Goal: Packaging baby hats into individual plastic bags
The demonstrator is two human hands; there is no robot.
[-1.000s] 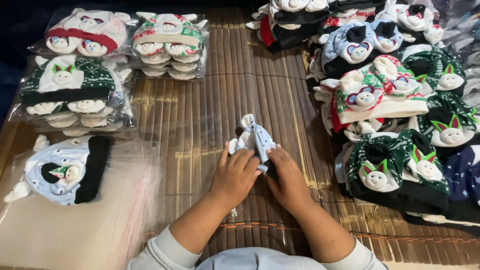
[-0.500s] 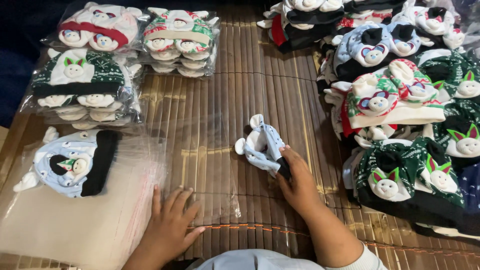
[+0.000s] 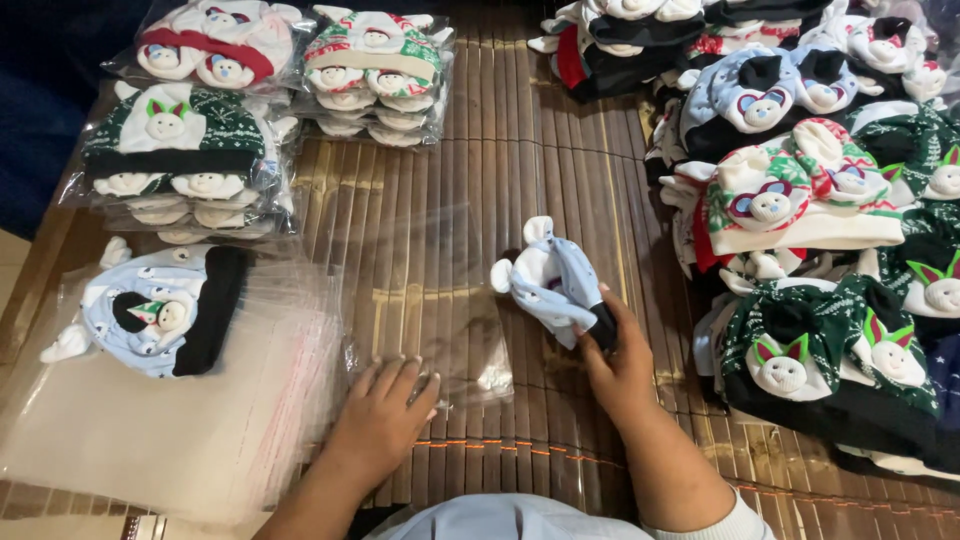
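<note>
A loose clear plastic bag [image 3: 430, 320] lies flat at the middle of the bamboo mat [image 3: 520, 170], its near edge under the left hand [image 3: 380, 415]. A stack of empty clear bags [image 3: 190, 420] covers the mat's near left corner. Three clear, filled packs sit at the far left: red-and-white [image 3: 215, 45], green-and-white [image 3: 375, 65], dark green [image 3: 180, 150].

On the slatted bamboo bench [image 3: 520, 150], the right hand [image 3: 622, 362] grips a folded light-blue baby hat [image 3: 548, 280] with white ears. Left of that hat, the left hand [image 3: 382, 415] presses flat on a clear plastic bag [image 3: 430, 300]. Farther left lies a stack of clear bags [image 3: 170, 430] with a bagged blue hat [image 3: 150, 310] on top. Right of the held hat sit piles of loose hats [image 3: 810, 230].
</note>
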